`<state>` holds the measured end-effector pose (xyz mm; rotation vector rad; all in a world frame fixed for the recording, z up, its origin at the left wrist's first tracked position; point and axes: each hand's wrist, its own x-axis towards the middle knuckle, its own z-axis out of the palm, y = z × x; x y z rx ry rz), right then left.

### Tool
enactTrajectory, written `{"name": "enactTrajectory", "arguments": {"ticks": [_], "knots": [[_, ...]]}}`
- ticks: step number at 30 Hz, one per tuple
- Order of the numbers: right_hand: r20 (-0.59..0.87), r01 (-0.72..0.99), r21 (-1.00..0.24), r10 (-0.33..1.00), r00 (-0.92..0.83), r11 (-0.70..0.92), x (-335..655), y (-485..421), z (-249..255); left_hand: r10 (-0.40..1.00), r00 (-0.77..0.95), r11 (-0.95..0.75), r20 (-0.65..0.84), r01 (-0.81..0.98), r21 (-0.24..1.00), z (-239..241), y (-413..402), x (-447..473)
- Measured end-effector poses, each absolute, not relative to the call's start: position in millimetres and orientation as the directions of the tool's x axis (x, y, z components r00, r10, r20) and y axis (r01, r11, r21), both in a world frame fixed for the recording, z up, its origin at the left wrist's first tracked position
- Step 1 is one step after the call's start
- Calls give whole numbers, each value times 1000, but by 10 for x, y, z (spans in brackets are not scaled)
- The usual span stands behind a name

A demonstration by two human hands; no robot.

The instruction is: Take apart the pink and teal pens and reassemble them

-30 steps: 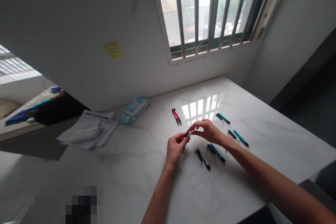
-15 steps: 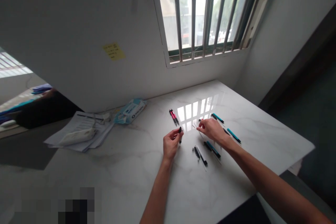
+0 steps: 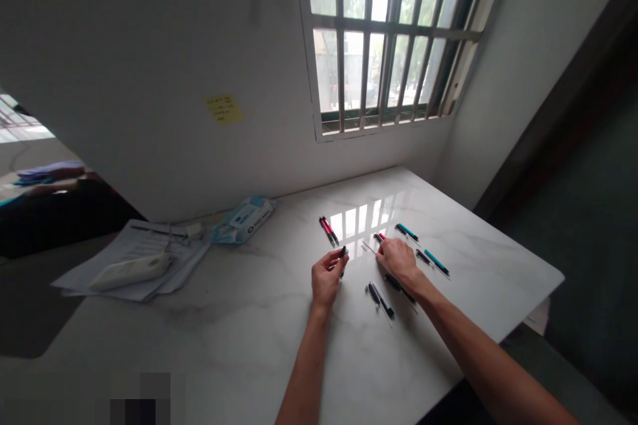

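My left hand (image 3: 326,279) pinches a short black pen piece (image 3: 343,252) upright between thumb and fingers, just above the white marbled table. To its right, my right hand (image 3: 397,259) is down at the table with its fingers curled together; what they grip is hidden. A thin pale pen refill (image 3: 369,248) lies at those fingertips, and a red pen part (image 3: 381,237) shows just behind the hand. Nearer me lies a pen taken apart, with a black grip (image 3: 373,293) and a pale barrel (image 3: 383,299). Another black pen part (image 3: 393,283) is partly under my right wrist.
Two red pens (image 3: 329,230) lie together behind my left hand. Teal pen parts (image 3: 407,232) and another teal barrel (image 3: 436,261) are on the right. A wipes pack (image 3: 244,220) and papers (image 3: 134,259) with a white device (image 3: 132,271) sit on the left.
My right hand has lowered to the table and shifted slightly nearer, its fingers closing by the refill. My left hand still holds the black pen piece. The camera view has tilted up.
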<state>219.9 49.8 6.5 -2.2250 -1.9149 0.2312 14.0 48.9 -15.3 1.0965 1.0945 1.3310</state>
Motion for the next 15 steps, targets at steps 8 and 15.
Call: {"name": "enactTrajectory", "arguments": {"ticks": [8, 15], "knots": [[160, 802, -597, 983, 92, 22, 2286, 553, 205, 999, -34, -35, 30, -129, 991, -203, 502, 138], [229, 190, -958, 972, 58, 214, 2110, 558, 208, 1000, -12, -29, 27, -138, 990, -236, 506, 163]]}}
